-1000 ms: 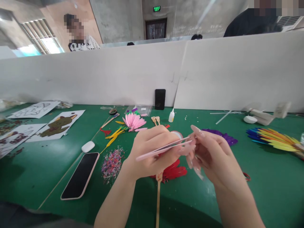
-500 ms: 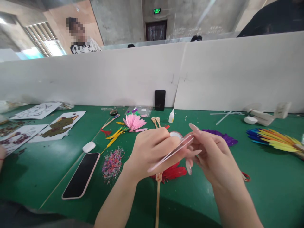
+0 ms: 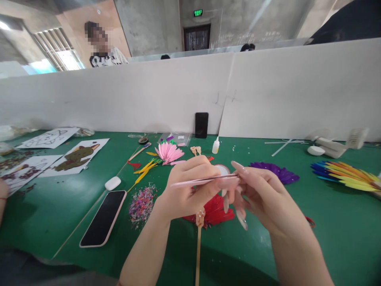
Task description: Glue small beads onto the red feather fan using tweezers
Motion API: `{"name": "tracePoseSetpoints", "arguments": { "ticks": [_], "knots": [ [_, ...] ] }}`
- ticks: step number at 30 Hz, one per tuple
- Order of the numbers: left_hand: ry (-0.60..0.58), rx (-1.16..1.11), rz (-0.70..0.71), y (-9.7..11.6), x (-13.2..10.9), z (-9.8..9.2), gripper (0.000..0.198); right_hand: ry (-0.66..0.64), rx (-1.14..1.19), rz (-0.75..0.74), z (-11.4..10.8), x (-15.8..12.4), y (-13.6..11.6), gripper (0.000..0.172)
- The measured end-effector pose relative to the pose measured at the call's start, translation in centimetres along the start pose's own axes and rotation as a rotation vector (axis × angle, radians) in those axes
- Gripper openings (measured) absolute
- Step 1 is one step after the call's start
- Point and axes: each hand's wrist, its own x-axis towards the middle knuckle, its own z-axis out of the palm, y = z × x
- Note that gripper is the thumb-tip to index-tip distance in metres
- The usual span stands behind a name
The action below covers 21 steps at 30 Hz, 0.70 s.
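Observation:
Above the green table (image 3: 50,222), my left hand (image 3: 187,190) is closed round a thin pink feather (image 3: 196,182) that lies nearly level. My right hand (image 3: 262,196) pinches the feather's right end between thumb and fingertips. Beneath both hands a red feather fan (image 3: 216,212) on a wooden stick (image 3: 198,254) rests on the table. A round white tape roll (image 3: 223,169) peeks out behind the hands.
A phone (image 3: 102,218) lies at the left with a white case (image 3: 112,183) and a pile of feather scraps (image 3: 142,203). Farther back are a pink feather flower (image 3: 169,152), a glue bottle (image 3: 215,145), a purple fan (image 3: 276,171) and a rainbow fan (image 3: 345,173). White partitions (image 3: 149,95) close the back.
The pink feather swung from tilted down at its left end back to nearly level. Both hands kept their hold and shifted slightly.

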Motion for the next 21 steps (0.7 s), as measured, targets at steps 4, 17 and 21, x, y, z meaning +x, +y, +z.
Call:
{"name": "tracePoseSetpoints", "arguments": {
  "ticks": [4,17,21],
  "knots": [
    [0.023,-0.132,-0.07,-0.22,0.1,-0.08,0.016,-0.083,0.075,0.033,-0.17,0.03,-0.13,0.04],
    [0.03,-0.086,-0.082,-0.07,0.23,-0.53,0.019,0.056,0.083,0.05,0.19,-0.17,-0.46,0.031],
    [0.058,0.0,-0.001,0.14,0.1,-0.38,0.013,0.108,0.068,0.005,0.4,-0.31,-0.55,0.029]
  ]
}}
